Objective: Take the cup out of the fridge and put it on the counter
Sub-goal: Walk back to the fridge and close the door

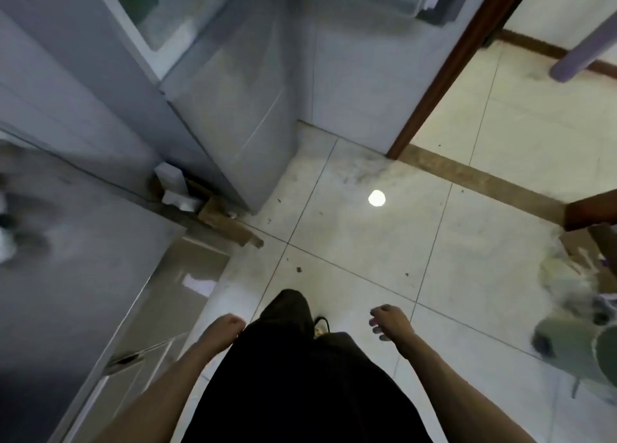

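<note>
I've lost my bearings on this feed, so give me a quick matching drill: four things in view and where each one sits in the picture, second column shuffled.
Things:
1. left hand
2. right hand
3. counter
4. fridge

Places:
A. top centre, grey, standing on the floor
B. left edge, grey top over glossy cabinet doors
C. low, right of the dark trousers, fingers loosely curled, holding nothing
D. low, left of the dark trousers, fingers curled, nothing visible in it

Pairs: 1-D, 2-C, 3-B, 4-A

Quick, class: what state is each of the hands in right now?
Left hand: loosely curled, holding nothing.
Right hand: loosely curled, holding nothing.
</note>
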